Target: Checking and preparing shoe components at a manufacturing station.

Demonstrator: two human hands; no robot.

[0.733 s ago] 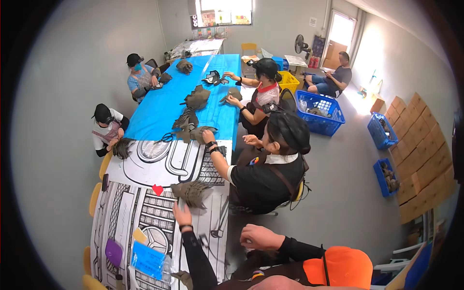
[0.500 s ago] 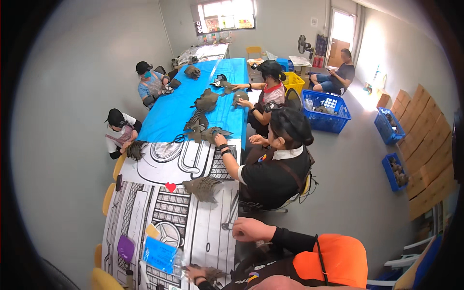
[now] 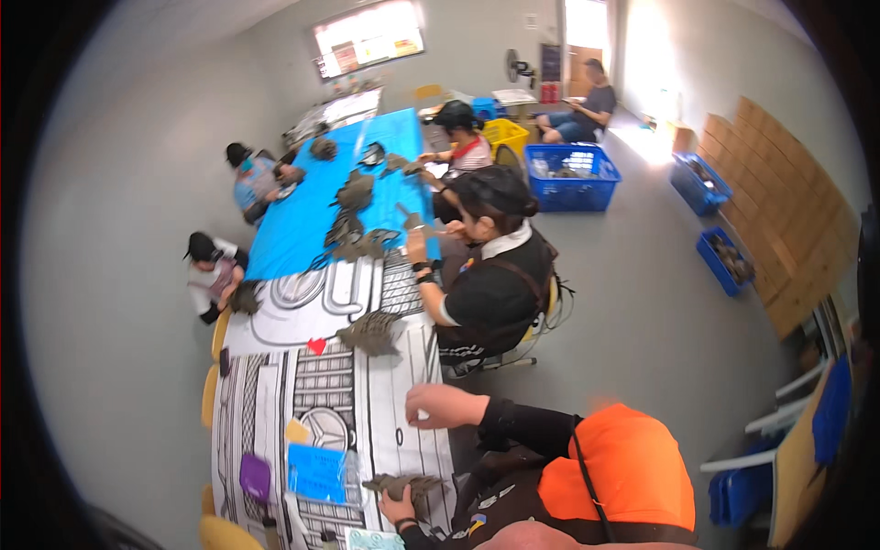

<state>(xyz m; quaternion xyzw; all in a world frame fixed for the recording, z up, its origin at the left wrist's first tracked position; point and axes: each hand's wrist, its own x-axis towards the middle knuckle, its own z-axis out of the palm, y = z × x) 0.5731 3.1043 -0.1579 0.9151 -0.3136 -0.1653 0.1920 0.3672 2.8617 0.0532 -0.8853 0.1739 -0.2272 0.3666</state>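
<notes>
On the table's near end lies a bundle of grey-brown cut pieces (image 3: 412,488) with ragged, pointed edges; the material looks like fabric. My left hand (image 3: 397,506), with a dark band at the wrist, grips its near side. Above the table edge, apart from the bundle, my right hand (image 3: 445,406) is raised with curled fingers pressed together. Whatever is between those fingertips is too small to make out. Farther up the table rests a similar bundle (image 3: 371,333), beside a small red piece (image 3: 316,346).
A blue packet (image 3: 317,472) and purple pouch (image 3: 255,478) lie on the printed table cover (image 3: 266,321). One co-worker (image 3: 495,266) sits close on my right side; others sit around the blue-covered part (image 3: 394,197). Blue crates (image 3: 573,192) stand on the floor.
The view has shifted. My left hand and the bundle have come up the table a little. My right hand stays raised and curled. The nearest co-worker's hand has lifted from the pieces.
</notes>
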